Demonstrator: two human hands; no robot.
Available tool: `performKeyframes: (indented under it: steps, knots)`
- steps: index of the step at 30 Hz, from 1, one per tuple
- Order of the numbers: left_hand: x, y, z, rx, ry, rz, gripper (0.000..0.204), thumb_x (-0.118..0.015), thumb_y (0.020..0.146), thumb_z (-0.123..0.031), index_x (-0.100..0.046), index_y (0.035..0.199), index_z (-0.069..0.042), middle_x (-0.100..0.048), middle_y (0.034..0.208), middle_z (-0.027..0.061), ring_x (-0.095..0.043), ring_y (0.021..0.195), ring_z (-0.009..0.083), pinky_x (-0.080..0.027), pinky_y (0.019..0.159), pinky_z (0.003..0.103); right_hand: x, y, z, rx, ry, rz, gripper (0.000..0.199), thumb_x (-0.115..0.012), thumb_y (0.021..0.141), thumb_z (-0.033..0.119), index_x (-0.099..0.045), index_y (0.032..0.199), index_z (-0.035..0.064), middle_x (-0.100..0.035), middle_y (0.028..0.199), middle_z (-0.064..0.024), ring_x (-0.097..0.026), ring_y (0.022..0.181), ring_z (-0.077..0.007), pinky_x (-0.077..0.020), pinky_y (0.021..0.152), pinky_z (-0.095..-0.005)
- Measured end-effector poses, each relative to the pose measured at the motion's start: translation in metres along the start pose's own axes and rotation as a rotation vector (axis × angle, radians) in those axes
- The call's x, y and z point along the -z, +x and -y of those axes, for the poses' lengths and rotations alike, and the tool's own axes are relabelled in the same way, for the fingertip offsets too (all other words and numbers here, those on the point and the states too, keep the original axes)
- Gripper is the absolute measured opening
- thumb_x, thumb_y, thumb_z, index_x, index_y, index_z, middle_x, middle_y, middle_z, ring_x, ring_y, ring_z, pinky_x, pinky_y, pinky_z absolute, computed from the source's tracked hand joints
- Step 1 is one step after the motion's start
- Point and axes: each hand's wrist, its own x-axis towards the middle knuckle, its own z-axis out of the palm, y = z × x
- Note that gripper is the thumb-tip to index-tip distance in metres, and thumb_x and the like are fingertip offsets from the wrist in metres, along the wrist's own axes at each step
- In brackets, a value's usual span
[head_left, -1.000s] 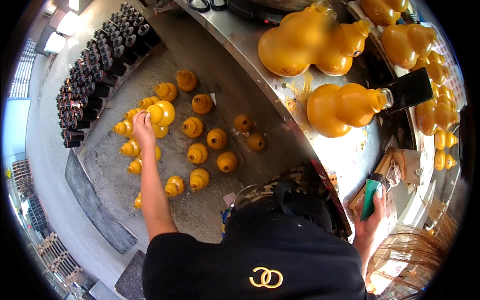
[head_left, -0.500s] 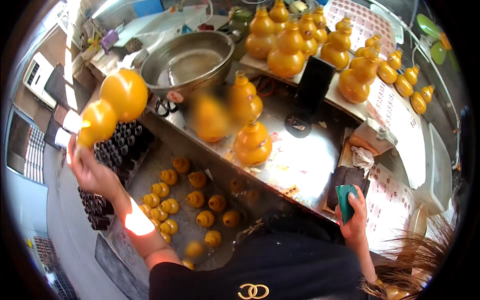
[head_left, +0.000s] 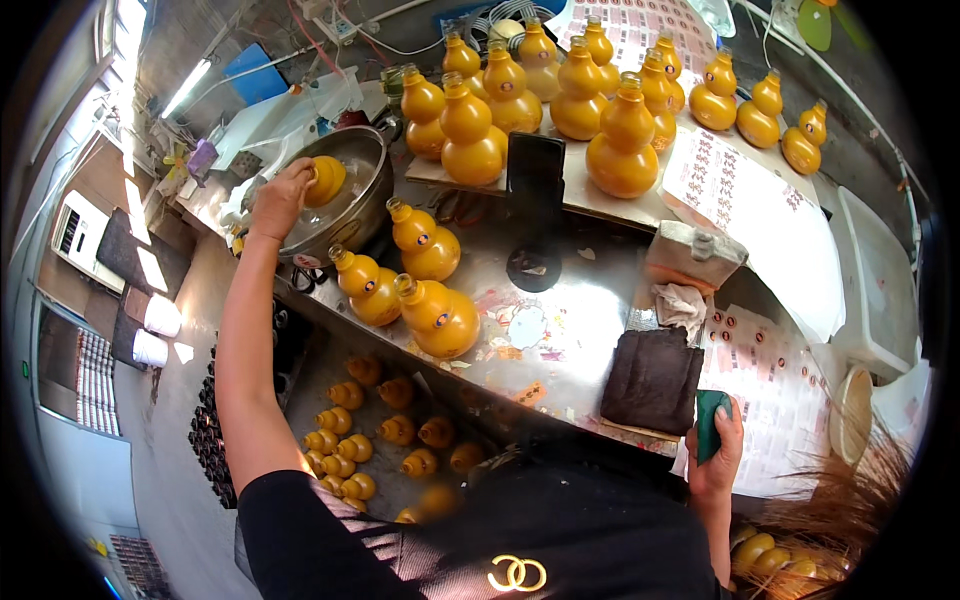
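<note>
A yellow gourd-shaped bottle [head_left: 325, 182] is gripped in my left hand [head_left: 282, 202] and sits inside the rim of the metal bowl [head_left: 372, 190], which appears to hold water. My right hand [head_left: 724, 452] is closed around a flat green piece [head_left: 709, 424], like a small scraper, at the table's right front. Just left of it lies a folded dark brown cloth [head_left: 652, 378]. On the metal table [head_left: 560, 340], beside the bowl, three more gourd bottles [head_left: 442, 322] stand close together, each with a small round sticker.
Several gourd bottles [head_left: 622, 150] stand on a raised board at the back. A black phone [head_left: 535, 165] stands before them on a round base. Sticker sheets [head_left: 765, 375] lie at right near a grey block [head_left: 695, 255]. More bottles [head_left: 345, 445] are on the floor below.
My left hand has brought the gourd bottle from up in the air at the left into the bowl. My right hand keeps the green piece. The view has shifted.
</note>
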Motion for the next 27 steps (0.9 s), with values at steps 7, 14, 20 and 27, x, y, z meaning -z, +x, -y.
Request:
performKeyframes:
  steps: [7, 14, 20, 27]
  knots:
    - [-0.014, 0.000, 0.006, -0.141, 0.041, 0.314, 0.025, -0.054, 0.079, -0.002, -0.062, 0.102, -0.005, -0.059, 0.119, 0.0051, -0.062, 0.098, 0.0284, -0.053, 0.079, 0.035, 0.008, 0.013, -0.002, -0.020, 0.026, 0.004, 0.020, -0.058, 0.089, 0.016, -0.053, 0.106, 0.0079, -0.058, 0.081, 0.0023, -0.051, 0.060, -0.0032, -0.0385, 0.048, -0.0165]
    - [-0.025, -0.002, 0.017, -0.127, 0.017, 0.379, 0.020, -0.047, 0.090, -0.018, -0.061, 0.098, -0.007, -0.059, 0.103, 0.0094, -0.062, 0.089, 0.0321, -0.050, 0.076, 0.040, 0.002, 0.020, -0.005, -0.027, 0.015, 0.007, 0.022, -0.058, 0.089, 0.016, -0.053, 0.108, 0.0070, -0.057, 0.079, 0.0026, -0.048, 0.056, -0.0032, -0.0374, 0.045, -0.0175]
    - [-0.011, 0.007, 0.019, 0.080, 0.185, 0.165, 0.016, -0.064, 0.082, -0.020, -0.063, 0.092, -0.009, -0.056, 0.097, 0.0070, -0.060, 0.090, 0.0294, -0.047, 0.076, 0.040, 0.002, 0.019, -0.007, -0.028, 0.014, -0.049, 0.023, -0.057, 0.089, 0.015, -0.053, 0.109, 0.0068, -0.057, 0.081, 0.0013, -0.050, 0.058, -0.0044, -0.0390, 0.046, -0.0186]
    - [-0.066, -0.036, 0.103, 0.139, 0.001, 0.031, 0.032, -0.061, 0.086, -0.020, -0.060, 0.109, 0.001, -0.058, 0.116, 0.0189, -0.052, 0.112, 0.0363, -0.040, 0.095, 0.045, 0.003, 0.021, -0.008, -0.035, 0.044, 0.043, 0.029, -0.055, 0.090, 0.015, -0.053, 0.118, 0.0082, -0.059, 0.095, -0.0011, -0.058, 0.078, -0.0098, -0.0502, 0.061, -0.0277]
